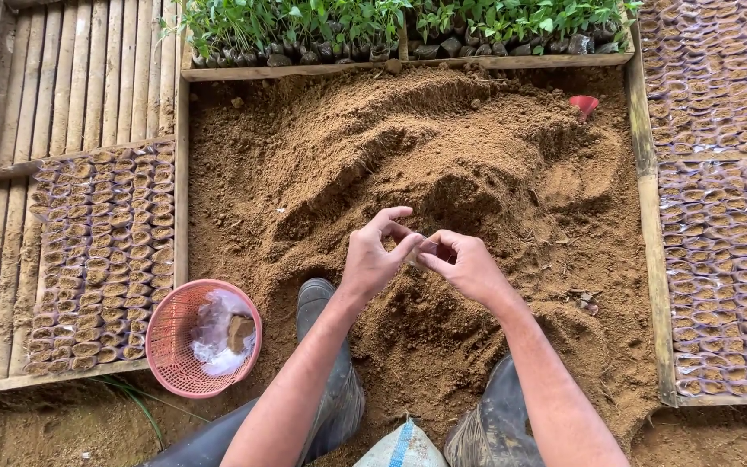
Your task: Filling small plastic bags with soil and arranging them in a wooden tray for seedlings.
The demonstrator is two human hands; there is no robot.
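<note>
My left hand [373, 255] and my right hand [464, 264] meet over a heap of brown soil [443, 156]. Between the fingertips of both hands is a small clear plastic bag [425, 251], pinched at its mouth; most of it is hidden by the fingers. Both forearms reach up from the bottom of the view. My dark rubber boots [330, 380] rest on the soil below the hands.
A pink mesh basket [179, 346] holding clear plastic bags sits at lower left. Rows of small soil-filled bags [97, 251] lie on bamboo slats at left, and more [719, 216] at right. Green seedlings [347, 26] stand at the back. A red scoop [583, 105] pokes from the soil.
</note>
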